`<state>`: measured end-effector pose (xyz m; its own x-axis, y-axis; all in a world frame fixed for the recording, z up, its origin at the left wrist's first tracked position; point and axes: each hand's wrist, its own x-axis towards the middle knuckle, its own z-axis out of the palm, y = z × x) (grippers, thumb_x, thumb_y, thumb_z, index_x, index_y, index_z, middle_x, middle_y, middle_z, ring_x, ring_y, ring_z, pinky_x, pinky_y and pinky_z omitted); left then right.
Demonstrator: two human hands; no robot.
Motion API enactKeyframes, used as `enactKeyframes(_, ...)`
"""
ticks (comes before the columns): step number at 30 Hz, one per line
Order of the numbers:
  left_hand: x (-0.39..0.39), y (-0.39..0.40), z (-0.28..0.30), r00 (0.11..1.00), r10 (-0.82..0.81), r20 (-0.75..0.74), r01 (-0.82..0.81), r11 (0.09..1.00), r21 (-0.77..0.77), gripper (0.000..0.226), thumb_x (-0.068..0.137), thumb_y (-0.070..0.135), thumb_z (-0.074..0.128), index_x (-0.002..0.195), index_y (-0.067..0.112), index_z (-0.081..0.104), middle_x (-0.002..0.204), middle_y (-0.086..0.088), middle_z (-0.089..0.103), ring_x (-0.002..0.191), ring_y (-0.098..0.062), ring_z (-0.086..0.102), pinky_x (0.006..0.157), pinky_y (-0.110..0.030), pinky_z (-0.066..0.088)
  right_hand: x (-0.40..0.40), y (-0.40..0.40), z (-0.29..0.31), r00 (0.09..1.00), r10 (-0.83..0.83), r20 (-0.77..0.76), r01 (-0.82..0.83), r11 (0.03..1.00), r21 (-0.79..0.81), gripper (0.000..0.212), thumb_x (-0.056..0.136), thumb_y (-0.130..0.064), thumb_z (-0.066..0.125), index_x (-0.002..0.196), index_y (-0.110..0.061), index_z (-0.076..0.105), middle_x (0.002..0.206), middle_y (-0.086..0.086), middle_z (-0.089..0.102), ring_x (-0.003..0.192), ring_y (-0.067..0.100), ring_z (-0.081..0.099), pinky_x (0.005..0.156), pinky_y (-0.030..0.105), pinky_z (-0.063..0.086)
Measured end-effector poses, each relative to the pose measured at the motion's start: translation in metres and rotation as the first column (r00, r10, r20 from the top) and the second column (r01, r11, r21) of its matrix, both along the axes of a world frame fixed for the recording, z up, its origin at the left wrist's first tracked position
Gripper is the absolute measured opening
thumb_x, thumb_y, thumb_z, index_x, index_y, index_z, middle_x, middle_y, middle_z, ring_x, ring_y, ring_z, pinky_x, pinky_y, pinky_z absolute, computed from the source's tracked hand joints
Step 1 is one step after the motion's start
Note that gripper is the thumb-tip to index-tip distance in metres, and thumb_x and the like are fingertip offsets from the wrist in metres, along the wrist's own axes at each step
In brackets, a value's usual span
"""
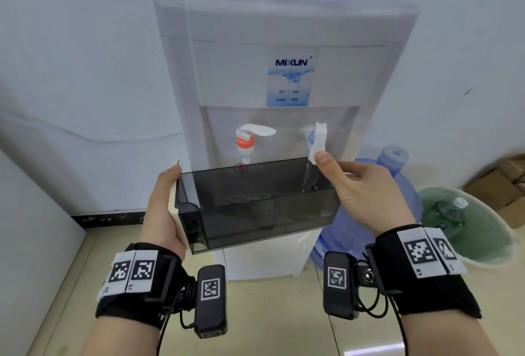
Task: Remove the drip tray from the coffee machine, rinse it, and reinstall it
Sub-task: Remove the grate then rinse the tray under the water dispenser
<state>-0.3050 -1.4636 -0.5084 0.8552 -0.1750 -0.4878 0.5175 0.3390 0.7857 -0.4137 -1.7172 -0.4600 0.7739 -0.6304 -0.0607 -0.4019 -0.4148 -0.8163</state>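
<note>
A smoky transparent drip tray (255,208) with a cream end panel is held level in front of a white water dispenser (284,71), under its taps. My left hand (164,208) grips the tray's left end by the cream panel. My right hand (366,193) is at the tray's right end, its thumb pressing down the white lever of the blue-collared tap (316,142). A stream of water (308,176) falls from that tap into the tray. The red-collared tap (245,142) is untouched.
A blue water jug (397,185) leans beside the dispenser on the right. A green basin with a bottle in it (468,227) lies further right, with cardboard boxes (508,185) behind. A white wall is to the left, beige tiled floor (270,313) below.
</note>
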Motion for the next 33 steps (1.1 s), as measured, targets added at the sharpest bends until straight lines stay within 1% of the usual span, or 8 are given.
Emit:
enactKeyframes(4, 0.006, -0.005, 0.012, 0.999, 0.008, 0.043, -0.007, 1.000, -0.027, 0.048, 0.087, 0.059, 0.071, 0.122, 0.027, 0.076, 0.109, -0.006, 0.081, 0.098, -0.030, 0.078, 0.077, -0.043, 0.064, 0.009, 0.004, 0.003, 0.998, -0.056, 0.028, 0.058, 0.994, -0.092, 0.086, 0.066, -0.093, 0.044, 0.112, -0.028, 0.076, 0.092, -0.011, 0.073, 0.096, 0.014, 0.067, 0.087, 0.037, 0.053)
enactKeyframes(7, 0.015, -0.008, 0.016, 0.997, 0.036, 0.068, -0.035, 0.999, -0.026, 0.053, 0.087, 0.057, 0.072, 0.127, 0.023, 0.075, 0.119, -0.006, 0.080, 0.116, -0.034, 0.074, 0.096, -0.053, 0.060, 0.018, 0.003, 0.007, 0.996, -0.079, 0.052, 0.084, 0.990, -0.113, 0.085, 0.069, -0.091, 0.046, 0.114, -0.025, 0.076, 0.094, -0.008, 0.074, 0.097, 0.015, 0.067, 0.087, 0.036, 0.052)
enactKeyframes(11, 0.019, -0.009, 0.017, 0.997, 0.032, 0.070, -0.031, 0.999, -0.020, 0.048, 0.085, 0.056, 0.076, 0.123, 0.025, 0.077, 0.118, -0.005, 0.081, 0.117, -0.034, 0.074, 0.106, -0.056, 0.054, 0.019, -0.001, 0.007, 0.989, -0.132, 0.061, 0.137, 0.985, -0.103, 0.082, 0.067, -0.090, 0.051, 0.107, -0.023, 0.074, 0.087, -0.011, 0.070, 0.089, 0.013, 0.064, 0.077, 0.031, 0.046)
enactKeyframes(14, 0.021, -0.010, 0.021, 0.996, 0.049, 0.078, -0.049, 0.999, -0.004, 0.057, 0.087, 0.054, 0.072, 0.133, 0.021, 0.073, 0.129, -0.009, 0.077, 0.121, -0.036, 0.072, 0.111, -0.057, 0.051, 0.021, -0.002, 0.009, 0.988, -0.143, 0.062, 0.149, 0.983, -0.103, 0.082, 0.062, -0.095, 0.048, 0.094, -0.024, 0.074, 0.082, -0.015, 0.069, 0.081, 0.007, 0.062, 0.065, 0.027, 0.041)
enactKeyframes(19, 0.021, 0.002, 0.024, 0.990, 0.077, 0.119, -0.080, 0.996, 0.024, 0.061, 0.083, 0.064, 0.060, 0.120, 0.017, 0.076, 0.114, -0.008, 0.079, 0.094, -0.027, 0.077, 0.070, -0.034, 0.061, 0.033, 0.009, 0.007, 0.993, -0.110, 0.052, 0.116, 0.985, -0.128, 0.090, 0.055, -0.100, 0.042, 0.088, -0.023, 0.074, 0.080, -0.008, 0.071, 0.079, 0.007, 0.063, 0.060, 0.026, 0.040)
enactKeyframes(21, 0.020, 0.005, 0.021, 0.985, 0.086, 0.147, -0.089, 0.996, 0.013, 0.062, 0.081, 0.064, 0.061, 0.123, 0.021, 0.075, 0.110, -0.005, 0.080, 0.094, -0.024, 0.078, 0.068, -0.032, 0.060, 0.037, 0.011, 0.008, 0.993, -0.095, 0.064, 0.103, 0.986, -0.130, 0.090, 0.051, -0.101, 0.040, 0.084, -0.023, 0.073, 0.077, -0.010, 0.071, 0.075, 0.002, 0.061, 0.057, 0.021, 0.038)
enactKeyframes(25, 0.021, 0.001, 0.016, 0.974, 0.074, 0.216, -0.085, 0.996, 0.041, 0.022, 0.096, 0.043, 0.059, 0.089, 0.029, 0.074, 0.078, 0.005, 0.078, 0.064, -0.015, 0.075, 0.058, -0.028, 0.057, 0.036, 0.007, 0.012, 0.990, -0.098, 0.101, 0.110, 0.987, -0.119, 0.091, 0.048, -0.102, 0.040, 0.079, -0.022, 0.072, 0.074, -0.010, 0.071, 0.073, 0.001, 0.061, 0.057, 0.019, 0.038)
enactKeyframes(33, 0.015, 0.007, 0.006, 0.970, 0.108, 0.219, -0.124, 0.990, 0.062, 0.039, 0.094, 0.033, 0.059, 0.063, 0.029, 0.082, 0.071, 0.005, 0.078, 0.059, -0.014, 0.074, 0.049, -0.024, 0.057, 0.027, 0.015, -0.001, 0.993, -0.084, 0.082, 0.095, 0.986, -0.134, 0.094, 0.051, -0.101, 0.039, 0.091, -0.023, 0.072, 0.084, -0.009, 0.071, 0.083, 0.010, 0.064, 0.070, 0.030, 0.043)
